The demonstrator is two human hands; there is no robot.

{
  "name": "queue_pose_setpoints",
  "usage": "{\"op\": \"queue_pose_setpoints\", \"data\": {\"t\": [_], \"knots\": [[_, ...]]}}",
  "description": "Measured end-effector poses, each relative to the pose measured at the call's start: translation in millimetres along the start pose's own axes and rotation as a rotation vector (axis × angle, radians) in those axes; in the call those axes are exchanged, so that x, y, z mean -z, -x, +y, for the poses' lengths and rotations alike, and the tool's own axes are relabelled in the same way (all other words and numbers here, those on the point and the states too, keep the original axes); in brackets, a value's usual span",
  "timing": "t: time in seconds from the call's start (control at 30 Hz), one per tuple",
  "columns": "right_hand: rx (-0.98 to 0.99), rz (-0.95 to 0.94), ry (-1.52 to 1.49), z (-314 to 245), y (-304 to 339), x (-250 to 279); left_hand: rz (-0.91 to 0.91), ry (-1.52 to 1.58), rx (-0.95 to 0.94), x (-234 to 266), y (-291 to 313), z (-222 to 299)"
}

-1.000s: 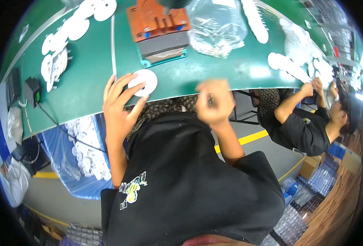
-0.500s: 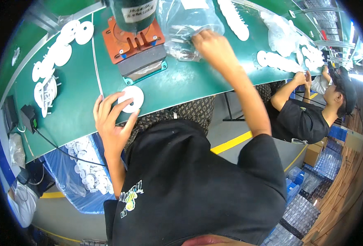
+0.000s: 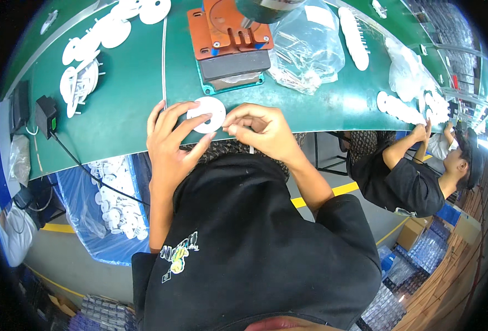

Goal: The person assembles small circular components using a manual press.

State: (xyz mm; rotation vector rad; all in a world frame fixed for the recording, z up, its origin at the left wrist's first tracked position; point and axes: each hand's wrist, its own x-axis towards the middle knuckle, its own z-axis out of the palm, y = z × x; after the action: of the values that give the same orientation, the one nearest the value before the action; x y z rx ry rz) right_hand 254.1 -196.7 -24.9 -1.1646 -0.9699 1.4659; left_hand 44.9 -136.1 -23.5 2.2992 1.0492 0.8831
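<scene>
A white plastic disc (image 3: 216,113) with a hole in it lies flat near the front edge of the green table. My left hand (image 3: 169,138) steadies it, fingertips on its face and thumb at its near edge. Close to the disc's right side, my right hand (image 3: 266,129) is closed in a pinch; whatever it may hold is too small to make out. Beyond the hands stands an orange metal fixture (image 3: 199,33) on a dark block, with a dark cylindrical machine head (image 3: 269,10) above. Right of it lies a clear plastic bag (image 3: 310,52) containing thin metal pins.
White discs with pins (image 3: 81,83) are piled at the left, and a row of them (image 3: 354,38) lies at the far right. A black cable (image 3: 84,165) runs from an adapter past a blue-lined bin (image 3: 103,243) of white parts. A co-worker (image 3: 401,176) sits at the right.
My right hand has left the plastic bag and come down beside the disc, fingers pinched. My left hand stays on the disc. The whole view has shifted, moving the table things rightward and up.
</scene>
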Motion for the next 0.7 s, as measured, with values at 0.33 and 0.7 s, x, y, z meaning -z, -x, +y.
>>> {"op": "queue_pose_setpoints", "data": {"t": [0.33, 0.7], "knots": [[0.388, 0.059, 0.375, 5.4, -22.4, -9.5, 0.024, -0.002, -0.002, -3.1, 0.6, -2.0], [0.519, 0.024, 0.568, 7.6, -23.9, -14.6, 0.009, -0.013, -0.002, -3.3, 4.1, -2.2]]}}
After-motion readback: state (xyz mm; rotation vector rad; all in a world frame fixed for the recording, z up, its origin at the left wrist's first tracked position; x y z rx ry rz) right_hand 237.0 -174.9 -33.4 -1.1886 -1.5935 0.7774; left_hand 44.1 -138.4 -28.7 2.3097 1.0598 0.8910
